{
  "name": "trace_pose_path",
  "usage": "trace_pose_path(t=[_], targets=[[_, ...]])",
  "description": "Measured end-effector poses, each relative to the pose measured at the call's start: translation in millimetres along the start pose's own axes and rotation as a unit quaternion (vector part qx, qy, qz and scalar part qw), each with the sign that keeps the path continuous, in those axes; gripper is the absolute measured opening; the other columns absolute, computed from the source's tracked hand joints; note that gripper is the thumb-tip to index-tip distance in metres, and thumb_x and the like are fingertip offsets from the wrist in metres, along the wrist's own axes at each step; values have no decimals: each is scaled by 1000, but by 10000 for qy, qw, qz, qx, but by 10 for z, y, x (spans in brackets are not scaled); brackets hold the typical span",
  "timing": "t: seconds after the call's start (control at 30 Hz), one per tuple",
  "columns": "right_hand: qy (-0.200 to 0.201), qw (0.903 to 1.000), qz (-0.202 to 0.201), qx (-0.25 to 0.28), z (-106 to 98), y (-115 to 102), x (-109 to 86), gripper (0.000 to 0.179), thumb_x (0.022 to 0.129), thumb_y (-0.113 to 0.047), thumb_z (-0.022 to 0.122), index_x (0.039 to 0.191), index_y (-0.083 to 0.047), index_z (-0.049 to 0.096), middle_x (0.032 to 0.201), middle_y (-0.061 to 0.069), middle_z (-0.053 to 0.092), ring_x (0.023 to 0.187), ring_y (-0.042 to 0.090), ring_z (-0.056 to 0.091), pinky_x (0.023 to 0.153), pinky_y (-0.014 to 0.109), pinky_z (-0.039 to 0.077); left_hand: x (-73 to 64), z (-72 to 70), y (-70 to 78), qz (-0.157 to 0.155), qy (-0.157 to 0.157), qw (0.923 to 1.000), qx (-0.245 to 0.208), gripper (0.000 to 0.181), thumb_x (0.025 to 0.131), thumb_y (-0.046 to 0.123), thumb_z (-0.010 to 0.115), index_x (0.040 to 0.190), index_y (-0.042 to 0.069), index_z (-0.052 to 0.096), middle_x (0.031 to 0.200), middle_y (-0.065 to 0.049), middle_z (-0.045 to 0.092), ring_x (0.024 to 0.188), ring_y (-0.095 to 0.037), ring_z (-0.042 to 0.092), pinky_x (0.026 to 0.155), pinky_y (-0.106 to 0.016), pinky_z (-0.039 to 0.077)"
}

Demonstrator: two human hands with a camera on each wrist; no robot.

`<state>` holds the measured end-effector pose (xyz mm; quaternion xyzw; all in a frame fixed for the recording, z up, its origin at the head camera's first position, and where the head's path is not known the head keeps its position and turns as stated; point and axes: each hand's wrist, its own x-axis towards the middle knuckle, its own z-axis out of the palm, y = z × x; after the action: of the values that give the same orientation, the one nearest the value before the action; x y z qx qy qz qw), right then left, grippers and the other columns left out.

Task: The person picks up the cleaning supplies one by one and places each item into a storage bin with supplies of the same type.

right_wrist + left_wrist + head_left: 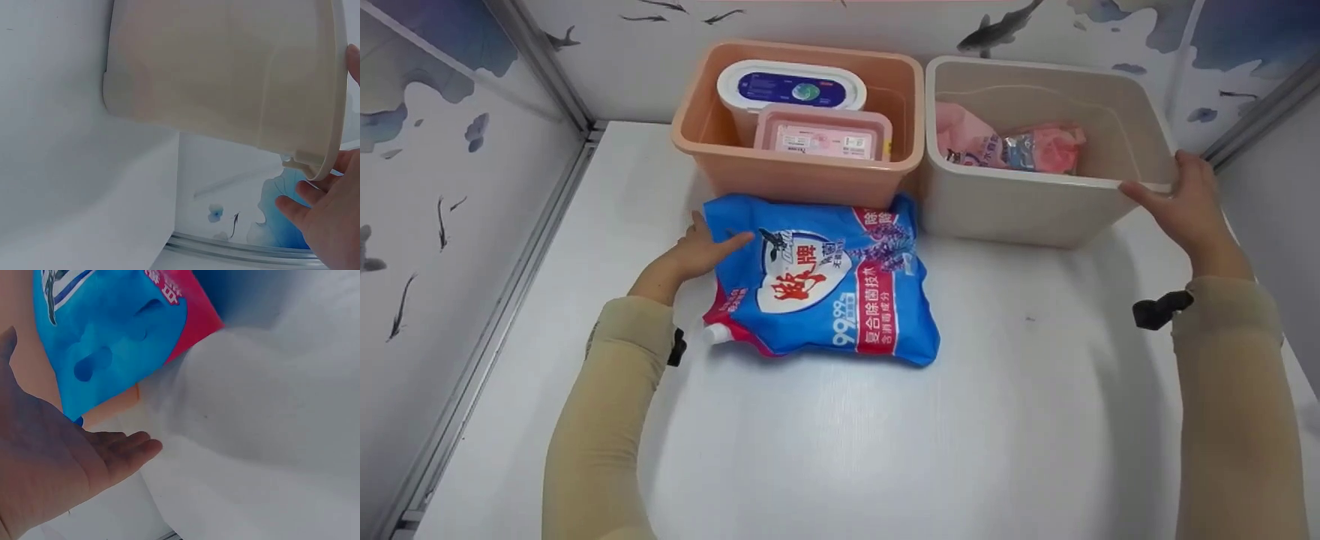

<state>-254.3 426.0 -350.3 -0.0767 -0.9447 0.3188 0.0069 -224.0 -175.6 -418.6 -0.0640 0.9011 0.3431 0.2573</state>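
The left wrist view shows what the head view half hides: the left hand (62, 461) is unclenched, its fingers stretched straight beside a corner of the blue detergent pouch (112, 343); whether they touch it, I cannot tell. The right wrist view reveals the right hand's (332, 216) fingers behind the beige bin's (219, 73) rim, which it grips between them and the thumb.

Only the head view shows the pouch's white cap (718, 334), nearer the person than the left hand; the pouch lies flat to that hand's right. Beyond it, the peach bin (802, 181) holds a white oval tub (791, 88) and a pink rectangular box (825, 141). Left of the right hand, the beige bin contains pink packets (1046, 148).
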Motion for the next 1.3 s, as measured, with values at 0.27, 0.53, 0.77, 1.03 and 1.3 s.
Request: trace_pose_path(t=[0.27,0.53,0.77,1.03,1.3], targets=[[35,9998,123,117,18,-20,1,94,87,-54,53,150,-3,5,151,26,10,133,42,16,115,57,11,78,201,64,-262,-43,9964,-799,127,78,66,55,135,6,-41,156,-21,-11,143,-43,-1,113,-57,18],[35,9996,176,208,15,-19,-6,93,87,-54,53,150,-5,4,152,25,8,134,42,17,115,56,11,151,295,207,-910,-57,9926,-805,134,73,71,58,135,6,-41,156,-20,-13,144,-42,-5,114,-58,15],[90,9997,-36,234,34,-16,-7,92,88,-49,55,148,0,7,150,28,8,133,44,17,115,56,12,153,333,277,-1361,-28,9887,-622,129,70,71,61,146,5,-21,157,-20,-2,143,-42,4,113,-58,17],[-96,9995,137,284,32,-10,-2,93,88,-53,53,150,-5,4,154,23,1,137,44,13,115,57,9,231,370,327,-669,-285,9924,-991,94,83,47,64,149,6,11,149,-18,31,138,-36,29,114,-49,26],[-177,9991,196,323,5,-16,-16,94,87,-55,53,151,-7,4,156,19,-5,141,44,7,114,59,7,248,424,452,-457,-292,9960,-712,68,96,33,51,147,2,18,143,-18,39,134,-35,37,113,-46,29]])
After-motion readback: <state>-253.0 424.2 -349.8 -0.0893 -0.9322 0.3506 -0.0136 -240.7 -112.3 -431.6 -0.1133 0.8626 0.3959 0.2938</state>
